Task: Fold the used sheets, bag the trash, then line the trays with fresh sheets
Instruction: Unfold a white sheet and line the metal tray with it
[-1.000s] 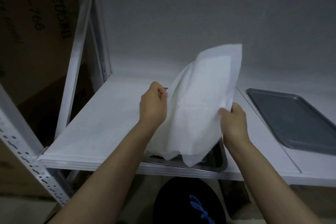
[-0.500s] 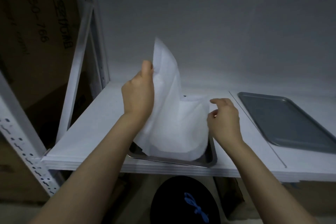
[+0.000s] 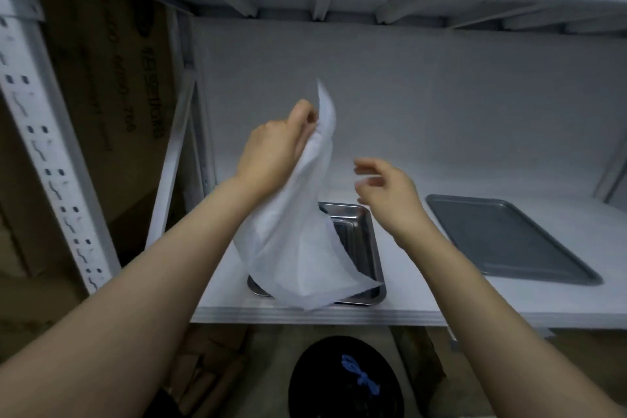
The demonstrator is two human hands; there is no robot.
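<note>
A white sheet (image 3: 298, 231) hangs from my left hand (image 3: 276, 149), which pinches its top corner above the shelf. The sheet's lower end drapes over the front of a shiny steel tray (image 3: 364, 237) at the shelf's front edge. My right hand (image 3: 386, 192) hovers to the right of the sheet with fingers spread and nothing in it. A flat dark grey tray (image 3: 502, 241) lies bare on the shelf to the right.
The white shelf board (image 3: 407, 282) sits in a white metal rack with a perforated upright (image 3: 51, 159) at left and another shelf overhead. A black bag-lined bin (image 3: 342, 380) with a blue tie stands on the floor below. Cardboard boxes (image 3: 112, 105) stand at left.
My right hand has let go of the sheet and opened. My left hand has lifted the sheet higher, so it hangs narrow and uncovers the back of the steel tray.
</note>
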